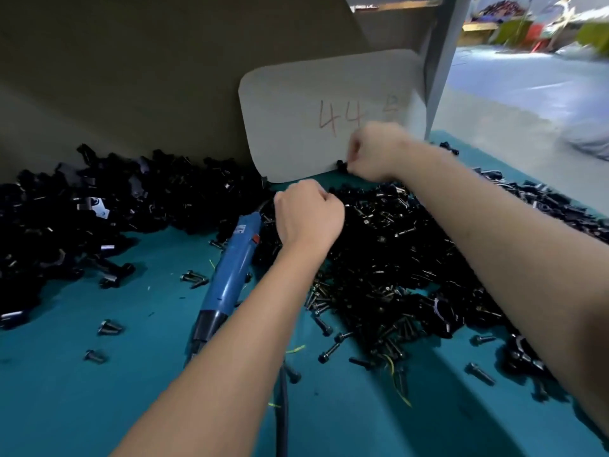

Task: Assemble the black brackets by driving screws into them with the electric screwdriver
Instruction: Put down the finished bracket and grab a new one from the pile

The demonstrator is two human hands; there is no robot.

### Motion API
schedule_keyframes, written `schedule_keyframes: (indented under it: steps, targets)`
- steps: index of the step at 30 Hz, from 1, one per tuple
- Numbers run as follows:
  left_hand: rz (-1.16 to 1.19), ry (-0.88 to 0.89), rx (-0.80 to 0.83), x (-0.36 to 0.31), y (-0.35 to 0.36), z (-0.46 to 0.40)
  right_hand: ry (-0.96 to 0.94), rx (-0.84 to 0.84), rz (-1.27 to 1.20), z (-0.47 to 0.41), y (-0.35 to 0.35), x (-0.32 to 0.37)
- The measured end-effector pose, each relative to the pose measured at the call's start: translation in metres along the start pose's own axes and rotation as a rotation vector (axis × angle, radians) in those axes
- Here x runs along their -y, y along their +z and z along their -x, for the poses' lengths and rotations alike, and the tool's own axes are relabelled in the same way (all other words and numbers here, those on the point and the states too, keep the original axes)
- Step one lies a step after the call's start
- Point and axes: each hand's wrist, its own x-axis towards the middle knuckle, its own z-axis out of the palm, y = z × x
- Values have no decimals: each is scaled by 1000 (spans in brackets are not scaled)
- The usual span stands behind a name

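A blue electric screwdriver (230, 275) lies on the teal table (99, 390), its cable running toward the near edge. My left hand (308, 214) is a curled fist just right of the tool's far end, over a heap of black screws (389, 258); what it holds is hidden. My right hand (375, 150) reaches farther back and pinches a small black bracket (341, 165) at the foot of a grey card. A big pile of black brackets (99, 206) fills the left side.
The grey card marked "44" (329, 117) leans against a cardboard wall (131, 77) and a metal post (438, 61). More black parts (543, 202) lie along the right edge. Loose screws (108, 328) are scattered on the table's left front.
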Motion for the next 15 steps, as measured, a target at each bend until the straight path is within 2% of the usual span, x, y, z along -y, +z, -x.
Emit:
schedule_keyframes:
  steps: [3,6,10,15]
  targets:
    - [-186,-20,20,13,-9,-18,-197,198,95,-24,36,31]
    - [-306,-68,52,20,-21,-31,-278,280,181,-43,66,44]
    - [-343,-183,14,46,-43,-39,-188,208,127,-53,77,53]
    - [-241,-240,-198,96,-77,-31,-136,38,29,-45,81,52]
